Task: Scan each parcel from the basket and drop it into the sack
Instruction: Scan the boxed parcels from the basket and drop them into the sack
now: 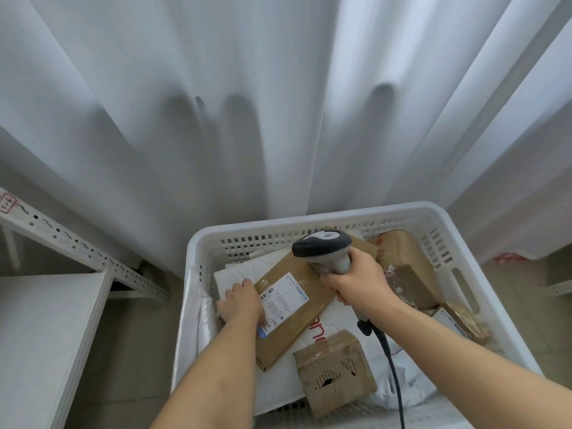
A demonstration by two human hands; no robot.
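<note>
Nearest the camera, a small battered cardboard box (335, 371) sits at the front of the white plastic basket (483, 261), its face punctured and torn. It rests on white poly mailers (278, 388), one of them showing red print. Just beyond it a flat brown cardboard parcel (297, 308) lies at a slant across the middle of the basket, its white shipping label (283, 297) with barcode facing up.

The left hand (240, 301) lies on the left edge of this parcel, fingers curved over the rim and partly covering the lower corner of the label; whether it actually grips the box or only rests on it cannot be told. The right hand (359, 281) is wrapped tightly round the handle of a grey handheld barcode scanner (323, 247), whose dark head hangs above the parcel's far end. The scanner's black cable (391, 366) trails back toward the camera over the mailers.

Further right in the basket lie more taped brown boxes (405, 264). To the left stands a white metal shelf (46, 320) with a perforated upright. Behind everything hangs a white pleated curtain (278, 103).
</note>
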